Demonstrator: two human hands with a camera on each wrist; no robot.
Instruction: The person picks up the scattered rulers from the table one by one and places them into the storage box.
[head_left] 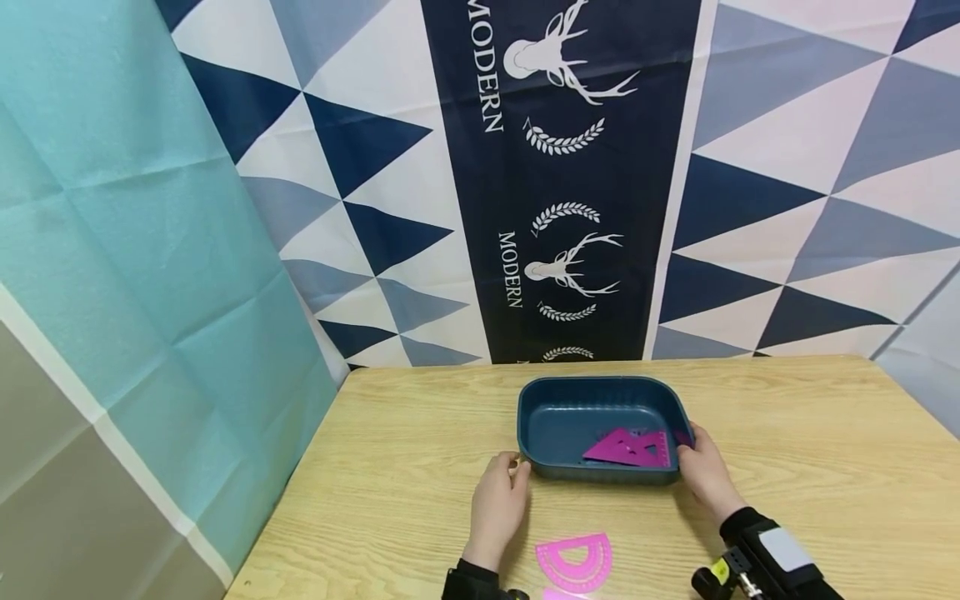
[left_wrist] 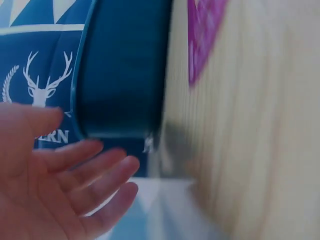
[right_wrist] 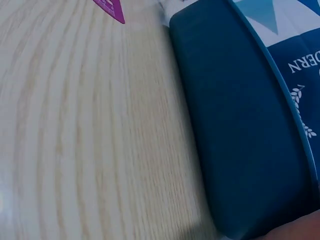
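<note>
A dark blue tray (head_left: 540,417) stands on the wooden table with a magenta triangle ruler (head_left: 626,448) lying inside it. My right hand (head_left: 692,448) holds the tray's front right corner, thumb at the rim; the right wrist view shows only a sliver of that hand (right_wrist: 300,232) below the tray wall (right_wrist: 240,125). By the front left corner is my left hand (head_left: 516,468). In the left wrist view this hand (left_wrist: 112,175) has its fingers spread and relaxed, a small gap short of the tray (left_wrist: 125,75).
A pink protractor (head_left: 573,562) lies on the table (head_left: 405,450) near its front edge, between my forearms. A magenta plastic edge (left_wrist: 202,35) shows on the wood beside the tray. A patterned cloth hangs behind the table; the table's left edge drops off beside a teal wall.
</note>
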